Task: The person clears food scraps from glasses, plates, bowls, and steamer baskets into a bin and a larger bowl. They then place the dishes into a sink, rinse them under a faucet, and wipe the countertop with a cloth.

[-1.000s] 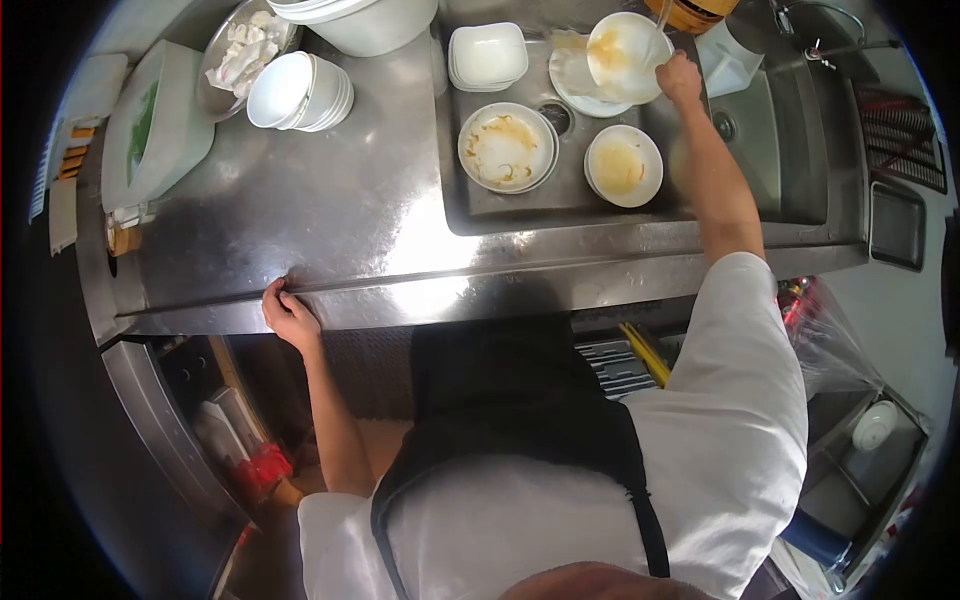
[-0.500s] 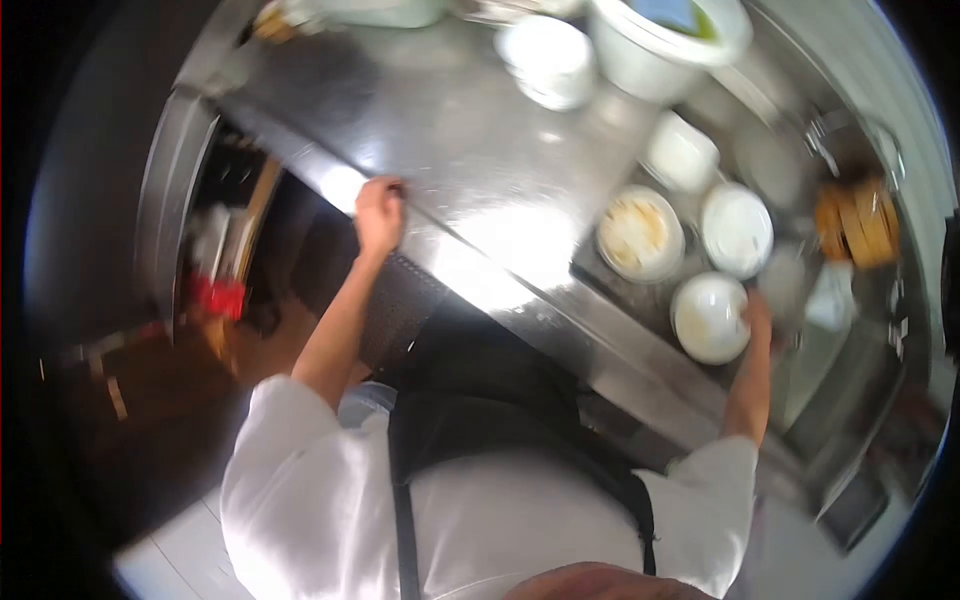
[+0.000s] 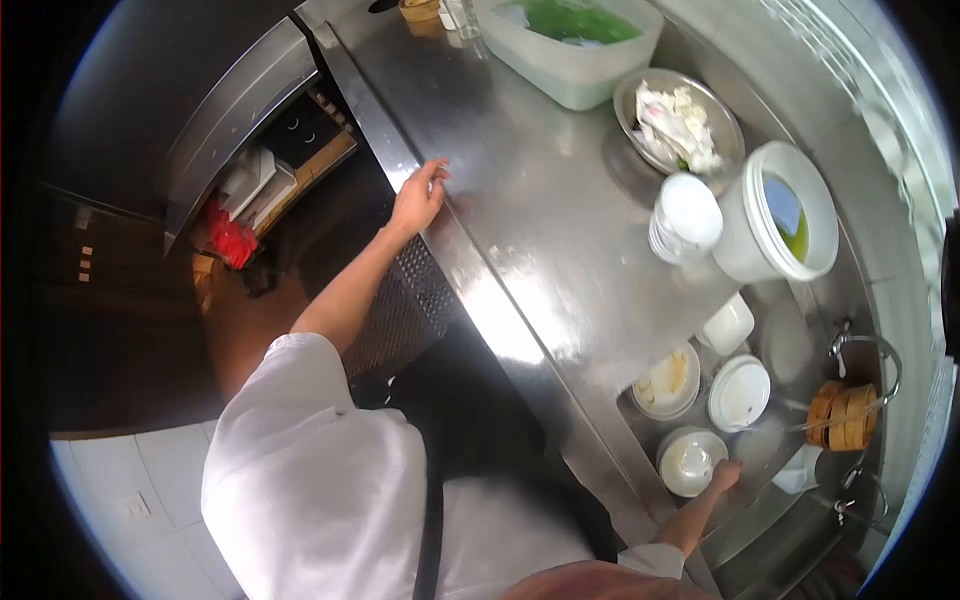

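Note:
My left hand [image 3: 420, 197] is over the front edge of the steel counter, its fingers loosely bent and apart with nothing in them. Down in the sink at the lower right, my right hand [image 3: 727, 475] is closed at the right rim of a white bowl [image 3: 680, 480]; the fingertips are partly hidden. Behind that bowl is a white bowl with brownish food remains [image 3: 662, 388]. Beside it stands a stack of white dishes [image 3: 738, 395], and a white square dish [image 3: 728, 325] sits farther back.
Stacked white bowls [image 3: 686, 218] stand near a white bucket [image 3: 745, 225] of greenish liquid. A metal basin [image 3: 628, 100] holds crumpled white material. At the back is a plastic tub [image 3: 560, 80]. Bamboo steamers [image 3: 842, 418] sit by the tap [image 3: 843, 345].
The view has swung so the counter and sink appear lower and farther right. My left hand's fingers have loosened at the counter edge. My right hand stays at the same bowl.

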Demonstrator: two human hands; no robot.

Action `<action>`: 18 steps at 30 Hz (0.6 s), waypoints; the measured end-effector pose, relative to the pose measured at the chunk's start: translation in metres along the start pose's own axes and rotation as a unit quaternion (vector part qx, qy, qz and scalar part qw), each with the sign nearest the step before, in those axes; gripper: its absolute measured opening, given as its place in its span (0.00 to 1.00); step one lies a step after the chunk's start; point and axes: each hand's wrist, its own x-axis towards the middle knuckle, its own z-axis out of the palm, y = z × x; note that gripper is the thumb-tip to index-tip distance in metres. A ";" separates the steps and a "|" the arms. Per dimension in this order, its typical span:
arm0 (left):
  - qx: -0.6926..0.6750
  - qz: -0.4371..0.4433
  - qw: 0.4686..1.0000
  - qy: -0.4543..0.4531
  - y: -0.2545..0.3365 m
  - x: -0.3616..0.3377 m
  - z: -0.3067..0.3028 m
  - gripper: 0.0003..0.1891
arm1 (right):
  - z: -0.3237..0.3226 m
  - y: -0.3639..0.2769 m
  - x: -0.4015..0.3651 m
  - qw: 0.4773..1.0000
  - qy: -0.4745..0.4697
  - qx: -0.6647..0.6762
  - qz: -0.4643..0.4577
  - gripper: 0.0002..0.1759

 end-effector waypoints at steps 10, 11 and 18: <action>0.119 0.054 0.991 0.041 -0.206 0.316 -0.050 0.14 | -0.073 -0.231 -0.183 0.961 0.137 0.237 -0.034 0.16; 0.136 0.051 0.989 0.034 -0.218 0.344 -0.045 0.14 | -0.069 -0.259 -0.199 0.957 0.139 0.249 -0.051 0.15; 0.248 -0.108 0.957 -0.099 -0.254 0.493 -0.034 0.21 | -0.104 -0.480 -0.321 0.941 -0.007 0.212 -0.264 0.10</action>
